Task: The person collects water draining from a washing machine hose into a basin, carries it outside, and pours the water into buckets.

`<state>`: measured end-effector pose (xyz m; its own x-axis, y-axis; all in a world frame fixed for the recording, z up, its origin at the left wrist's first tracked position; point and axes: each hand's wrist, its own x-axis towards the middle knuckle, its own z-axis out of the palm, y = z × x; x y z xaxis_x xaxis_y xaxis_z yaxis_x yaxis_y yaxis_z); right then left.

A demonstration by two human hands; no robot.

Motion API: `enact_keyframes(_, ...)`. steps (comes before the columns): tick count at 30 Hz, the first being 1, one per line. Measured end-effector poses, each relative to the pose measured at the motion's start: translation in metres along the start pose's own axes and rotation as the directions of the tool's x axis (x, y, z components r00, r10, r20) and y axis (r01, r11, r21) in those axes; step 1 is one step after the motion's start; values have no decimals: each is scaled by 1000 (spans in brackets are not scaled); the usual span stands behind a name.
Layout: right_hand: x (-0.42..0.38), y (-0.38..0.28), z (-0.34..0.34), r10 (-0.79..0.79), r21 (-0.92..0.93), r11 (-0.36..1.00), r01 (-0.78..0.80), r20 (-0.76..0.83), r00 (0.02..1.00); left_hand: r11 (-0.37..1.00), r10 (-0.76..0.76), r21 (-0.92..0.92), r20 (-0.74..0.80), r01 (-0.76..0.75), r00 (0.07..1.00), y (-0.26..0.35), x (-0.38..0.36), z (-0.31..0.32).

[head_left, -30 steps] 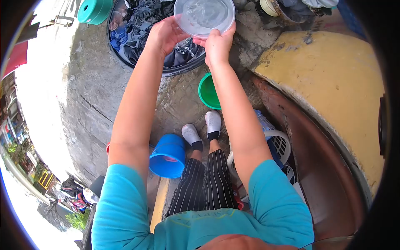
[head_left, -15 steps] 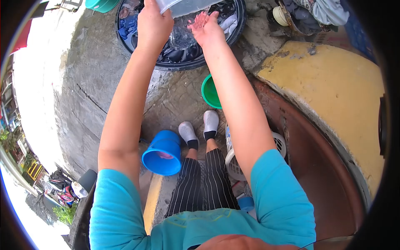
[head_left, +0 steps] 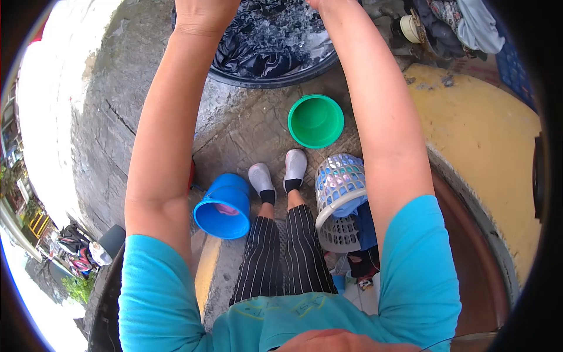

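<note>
Mostly cropped: left hand (head_left: 202,13) and right hand (head_left: 328,4) over black basin (head_left: 275,73), fingers out of frame, grip unreadable.

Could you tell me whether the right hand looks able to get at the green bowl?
Probably yes: the green bowl stands open on the ground below the right arm, nothing covering it; the hand itself is out of view.

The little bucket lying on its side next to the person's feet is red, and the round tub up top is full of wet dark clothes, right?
Not quite. The head view shows the tipped bucket beside the feet is blue, not red. The tub does hold wet dark clothes.
</note>
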<state>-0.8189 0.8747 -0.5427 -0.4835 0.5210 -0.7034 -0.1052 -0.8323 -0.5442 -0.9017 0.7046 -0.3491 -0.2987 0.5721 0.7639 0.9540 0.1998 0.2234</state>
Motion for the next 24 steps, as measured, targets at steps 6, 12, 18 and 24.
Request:
enact_keyframes(6, -107, -18, -24, -273, -245, 923, 296, 124, 954, 925, -376, 49, 258, 377, 890, 15, -76, 29)
enact_keyframes(12, -178, 35, -150, -141, -637, 768, 70, -61, 988, 537, -470, 35, 842, 843, 265, 98, -194, 41)
enact_keyframes(18, -145, 75, -249, -90, -353, 928, -119, -523, 847, 302, -477, 18, 869, 953, 134, 149, -284, -7)
enact_keyframes(24, -31, 97, -311, -73, -344, 920, -187, -620, 781, 380, -804, 420, 591, 824, 70, 128, -447, -110)
